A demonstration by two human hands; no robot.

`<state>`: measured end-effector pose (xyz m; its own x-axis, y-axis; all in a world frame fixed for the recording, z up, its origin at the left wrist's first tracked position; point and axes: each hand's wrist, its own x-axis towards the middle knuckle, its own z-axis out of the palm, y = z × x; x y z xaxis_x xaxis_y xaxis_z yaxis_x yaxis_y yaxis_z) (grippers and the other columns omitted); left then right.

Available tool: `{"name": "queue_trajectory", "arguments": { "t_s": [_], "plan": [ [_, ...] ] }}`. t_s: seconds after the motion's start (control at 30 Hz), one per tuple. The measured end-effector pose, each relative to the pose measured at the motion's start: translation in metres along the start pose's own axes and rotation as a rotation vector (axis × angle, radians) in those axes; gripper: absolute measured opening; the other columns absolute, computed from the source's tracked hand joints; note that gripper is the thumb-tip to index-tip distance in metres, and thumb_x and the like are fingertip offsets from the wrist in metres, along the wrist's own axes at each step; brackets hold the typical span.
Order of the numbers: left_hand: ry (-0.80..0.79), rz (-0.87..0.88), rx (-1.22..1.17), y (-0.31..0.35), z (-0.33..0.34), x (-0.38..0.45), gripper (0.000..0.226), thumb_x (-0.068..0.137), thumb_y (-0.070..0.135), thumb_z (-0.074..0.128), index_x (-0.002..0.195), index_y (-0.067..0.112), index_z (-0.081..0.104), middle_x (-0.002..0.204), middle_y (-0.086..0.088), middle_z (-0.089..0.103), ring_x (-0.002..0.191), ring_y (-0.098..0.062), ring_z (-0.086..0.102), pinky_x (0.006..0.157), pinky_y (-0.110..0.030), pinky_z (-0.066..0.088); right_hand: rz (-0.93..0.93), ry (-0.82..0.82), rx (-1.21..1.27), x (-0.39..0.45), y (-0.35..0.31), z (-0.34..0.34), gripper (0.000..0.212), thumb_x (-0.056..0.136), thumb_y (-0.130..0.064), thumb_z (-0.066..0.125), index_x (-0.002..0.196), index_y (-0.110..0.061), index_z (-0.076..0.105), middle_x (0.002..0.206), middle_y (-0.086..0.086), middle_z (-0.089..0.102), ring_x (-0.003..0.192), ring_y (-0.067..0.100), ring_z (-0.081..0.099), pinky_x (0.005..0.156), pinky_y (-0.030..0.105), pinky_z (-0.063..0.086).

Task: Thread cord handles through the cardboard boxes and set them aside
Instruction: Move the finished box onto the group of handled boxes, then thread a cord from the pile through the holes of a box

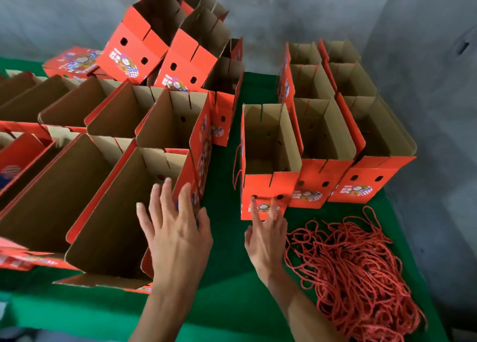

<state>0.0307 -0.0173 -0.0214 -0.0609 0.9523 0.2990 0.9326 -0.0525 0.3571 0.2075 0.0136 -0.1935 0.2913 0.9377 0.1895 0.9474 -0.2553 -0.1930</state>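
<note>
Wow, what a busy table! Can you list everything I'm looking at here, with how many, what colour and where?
Open cardboard boxes: many, too overlapped to count, red outside and brown inside, across the table's left, back and middle right.
Flat printed box: at least one, red, far left.
Cord pile: one tangled heap, red, near right.
Table cover: one, green, under everything.
Wall: grey, behind.
Left hand: fingers spread, at a near box's edge.
Right hand: fingers spread, by the middle box's front.
</note>
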Motion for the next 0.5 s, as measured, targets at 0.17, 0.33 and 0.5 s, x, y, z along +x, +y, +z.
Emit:
{"name": "queue_trajectory", "arguments": {
  "t_s": [0.17, 0.33, 0.5],
  "plan": [
    [-0.178, -0.150, -0.065, -0.020, -0.013, 0.021, 0.070, 0.104, 0.038, 0.051, 0.163, 0.029, 0.013, 0.161, -0.004, 0.038, 0.136, -0.026, 0.052, 0.083, -0.041, 0.063, -0.018, -0.029, 0.008, 0.070, -0.001, -0.016, 0.075, 0.089, -0.031, 0.070, 0.156, -0.030, 0.035, 0.152, 0.021, 0.030, 0.130, 0.038, 0.046, 0.110, 0.048, 0.044],
    [-0.447, -0.206, -0.035, -0.028, -0.016, 0.040, 0.059, 0.102, 0.032, 0.059, 0.152, 0.028, 0.026, 0.131, -0.003, 0.064, 0.100, -0.018, 0.070, 0.077, -0.038, 0.064, -0.088, -0.197, 0.076, 0.130, -0.004, -0.024, 0.084, 0.086, -0.019, 0.077, 0.156, -0.018, 0.032, 0.137, 0.012, 0.034, 0.121, 0.030, 0.051, 0.098, 0.040, 0.054],
    [-0.553, -0.091, -0.047, -0.008, -0.020, 0.040, 0.039, 0.100, 0.025, 0.053, 0.137, 0.032, 0.040, 0.114, -0.002, 0.066, 0.098, -0.026, 0.066, 0.084, -0.044, 0.058, -0.107, -0.367, 0.136, 0.173, 0.006, -0.025, 0.082, 0.094, -0.002, 0.065, 0.163, -0.014, 0.021, 0.171, 0.009, 0.010, 0.157, 0.028, 0.014, 0.128, 0.042, 0.021]
  ]
}}
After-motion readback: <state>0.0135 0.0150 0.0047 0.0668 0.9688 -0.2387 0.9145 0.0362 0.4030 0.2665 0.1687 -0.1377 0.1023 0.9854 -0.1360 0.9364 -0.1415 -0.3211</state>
